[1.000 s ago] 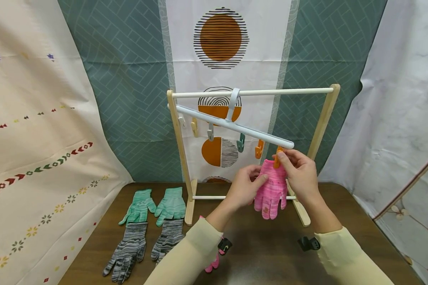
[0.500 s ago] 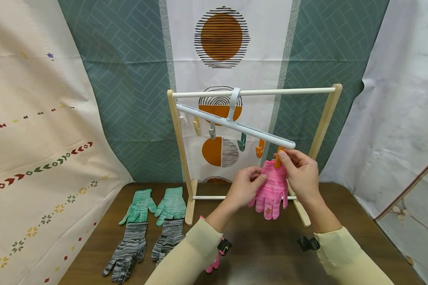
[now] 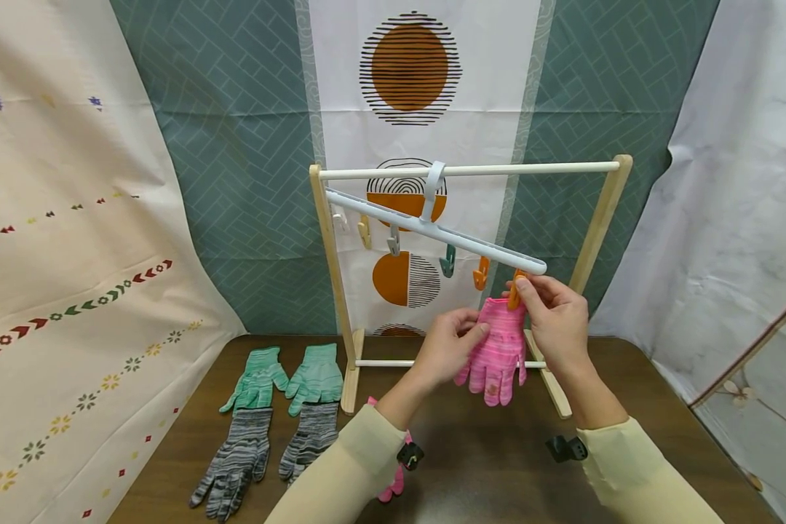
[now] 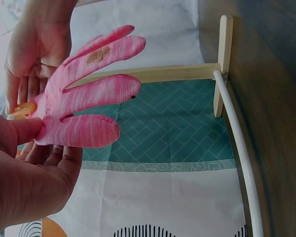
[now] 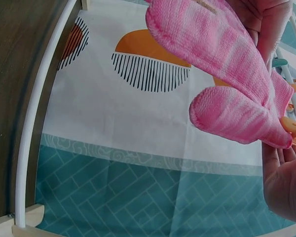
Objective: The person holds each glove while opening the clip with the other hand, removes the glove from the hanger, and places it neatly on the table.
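Note:
A pink knit glove (image 3: 498, 349) hangs fingers down below the lowered right end of a pale blue hanger (image 3: 458, 239). My left hand (image 3: 447, 348) pinches its left side, thumb in front and fingers behind, as the left wrist view also shows. With thumb and fingers, my right hand (image 3: 557, 320) grips an orange clothespin (image 3: 515, 290) at the glove's cuff. In the right wrist view, the clothespin (image 5: 292, 127) overlaps the cuff edge. A brown stain (image 4: 98, 54) marks one glove finger.
The hanger hooks over a wooden rack's white bar (image 3: 530, 169). Other clothespins hang along it, among them a green one (image 3: 447, 260) and another orange one (image 3: 481, 273). Green gloves (image 3: 258, 378) and grey gloves (image 3: 236, 458) lie at the table's left. Another pink glove (image 3: 393, 486) is partly under the left forearm.
Both hands stay on the glove and clothespin, with only a slight shift. The glove's fingers have turned a little to the left, and the view has drifted slightly.

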Demonstrator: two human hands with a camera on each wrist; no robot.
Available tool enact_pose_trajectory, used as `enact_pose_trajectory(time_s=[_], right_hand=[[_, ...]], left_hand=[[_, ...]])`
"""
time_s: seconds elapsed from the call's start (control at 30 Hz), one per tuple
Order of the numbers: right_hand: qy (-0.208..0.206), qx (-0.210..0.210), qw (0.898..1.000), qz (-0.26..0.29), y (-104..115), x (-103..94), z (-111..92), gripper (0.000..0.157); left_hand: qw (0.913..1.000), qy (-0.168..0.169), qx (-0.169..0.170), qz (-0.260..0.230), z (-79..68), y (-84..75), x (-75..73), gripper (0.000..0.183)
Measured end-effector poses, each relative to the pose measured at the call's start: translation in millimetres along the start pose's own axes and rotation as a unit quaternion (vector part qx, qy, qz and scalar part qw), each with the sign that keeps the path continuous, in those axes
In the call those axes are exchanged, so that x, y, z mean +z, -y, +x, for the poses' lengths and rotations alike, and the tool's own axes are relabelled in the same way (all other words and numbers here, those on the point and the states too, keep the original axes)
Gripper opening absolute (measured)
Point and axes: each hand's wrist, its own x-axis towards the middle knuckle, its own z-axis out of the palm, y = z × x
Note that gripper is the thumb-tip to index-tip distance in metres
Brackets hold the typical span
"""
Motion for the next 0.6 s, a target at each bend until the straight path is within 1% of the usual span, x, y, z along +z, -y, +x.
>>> enact_pose_trajectory(time_s=[0.17, 0.4, 0.53, 0.6], right_hand=[[-0.004, -0.006, 1.0, 0.022, -0.7, 0.6, 1.2, 0.036], [-0.006, -0.007, 0.998, 0.054, -0.9, -0.1, 4.2, 0.031], [-0.006, -0.008, 0.998, 0.058, -1.2, -2.1, 5.8, 0.031], [-0.006, -0.008, 0.999, 0.051, -1.4, -3.6, 6.5, 0.031]], left_hand=[[0.9999, 0.002, -0.009, -0.006, -2.5, 0.2, -1.2, 0.026], [0.9998, 0.005, -0.014, -0.009, -4.7, 5.5, -2.7, 0.026], [0.9998, 0.003, -0.015, -0.012, -6.9, 8.3, -4.9, 0.026], [0.9998, -0.001, -0.015, -0.017, -7.7, 10.4, -5.9, 0.025]])
